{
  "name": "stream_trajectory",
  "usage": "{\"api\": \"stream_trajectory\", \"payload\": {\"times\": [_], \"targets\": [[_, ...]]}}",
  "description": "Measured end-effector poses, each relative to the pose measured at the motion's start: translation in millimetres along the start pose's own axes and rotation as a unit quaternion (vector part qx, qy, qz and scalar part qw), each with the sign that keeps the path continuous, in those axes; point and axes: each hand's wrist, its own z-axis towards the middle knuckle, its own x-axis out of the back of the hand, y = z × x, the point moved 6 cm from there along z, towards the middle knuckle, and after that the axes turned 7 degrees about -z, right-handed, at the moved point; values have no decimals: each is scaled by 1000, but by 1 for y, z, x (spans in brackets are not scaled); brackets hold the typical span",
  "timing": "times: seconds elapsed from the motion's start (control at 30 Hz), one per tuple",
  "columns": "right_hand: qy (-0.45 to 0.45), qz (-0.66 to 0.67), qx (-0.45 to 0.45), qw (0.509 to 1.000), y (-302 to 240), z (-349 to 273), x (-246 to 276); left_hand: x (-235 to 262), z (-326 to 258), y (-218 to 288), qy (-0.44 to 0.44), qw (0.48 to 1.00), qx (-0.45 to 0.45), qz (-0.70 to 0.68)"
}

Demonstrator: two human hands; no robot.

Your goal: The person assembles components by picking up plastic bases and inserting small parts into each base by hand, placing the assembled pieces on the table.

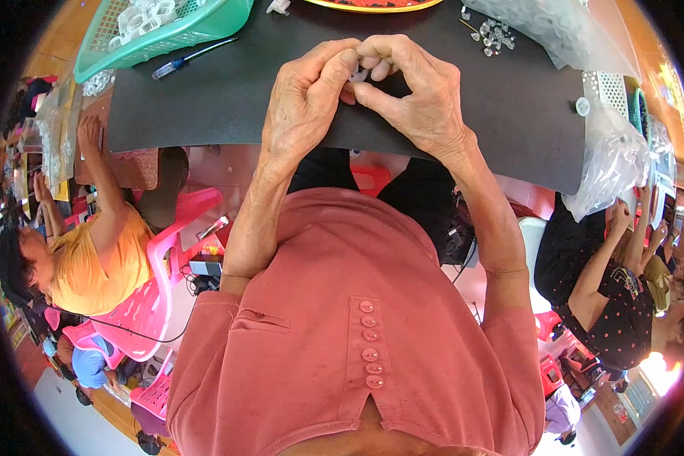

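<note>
In the head view, the left hand [309, 93] has its grip pinched on a small translucent piece [359, 75] above the worktop [205, 106], apparently for steadiness; whether the curled right hand [416, 95] also grasps it, I cannot tell. The green basket [167, 45] nearby probably keeps clear parts [144, 18] handy.

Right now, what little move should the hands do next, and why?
Perhaps the right hand could loosen slightly while the left hand steadies the small whitish piece, because both hands meet around it and mostly hide it from view.
</note>
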Motion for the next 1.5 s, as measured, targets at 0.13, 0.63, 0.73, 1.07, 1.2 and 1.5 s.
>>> {"api": "stream_trajectory", "payload": {"times": [0.13, 0.63, 0.73, 1.07, 1.2, 1.5], "targets": [[11, 33, -6, 999, 1, 2, 1, 1, -1, -11, 16, 992, 41, -121], [50, -62, 47, 996, -5, -1, 0, -1, -2, -22, 73, 949, 42, -305], [55, -99, 68, 991, -10, 0, -1, 0, -3, -20, 83, 964, 29, -253], [48, 13, 19, 999, -9, 5, 11, -6, -4, -13, 74, 985, 15, -153], [2, 20, -6, 1000, -7, 3, 10, -5, -2, -8, 50, 998, 8, -30], [-37, -9, -20, 999, -14, 2, 26, -12, -7, -12, 14, 992, 45, -117]]}}
